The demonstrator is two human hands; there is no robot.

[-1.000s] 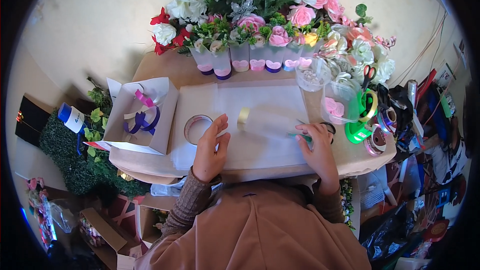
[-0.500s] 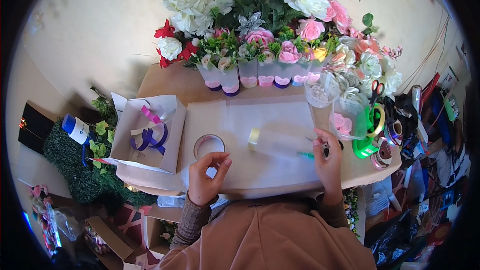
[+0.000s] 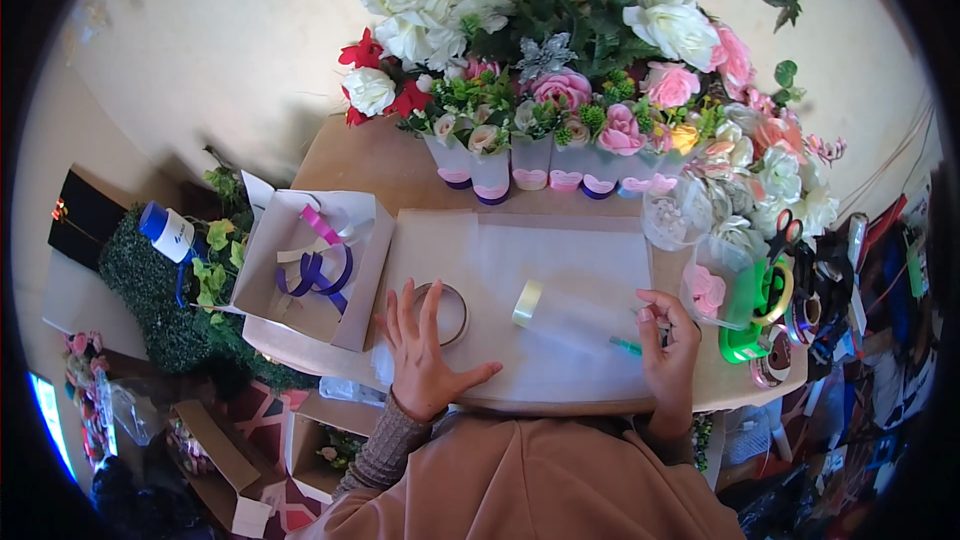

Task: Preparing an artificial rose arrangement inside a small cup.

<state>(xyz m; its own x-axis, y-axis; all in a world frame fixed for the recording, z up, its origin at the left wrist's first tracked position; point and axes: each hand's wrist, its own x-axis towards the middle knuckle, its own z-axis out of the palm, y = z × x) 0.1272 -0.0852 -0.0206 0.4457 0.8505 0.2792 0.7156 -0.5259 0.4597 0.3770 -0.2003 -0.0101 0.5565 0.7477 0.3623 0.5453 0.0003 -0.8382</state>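
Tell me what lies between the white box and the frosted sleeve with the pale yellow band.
In the head view, a roll of tape lies there on whitish sheets, partly hidden behind the spread left hand.

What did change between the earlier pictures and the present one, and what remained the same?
The left hand moved left over the tape roll and spread wide open. The right hand shifted right, away from the small green object; whether it holds anything is unclear. The frosted sleeve and white box stayed put.

hands [image 3: 427, 365]: 2 | flat-lying tape roll [image 3: 465, 316]: 1 | lying frosted sleeve [image 3: 578, 322]: 1 | clear tubs [image 3: 746, 288]: 2
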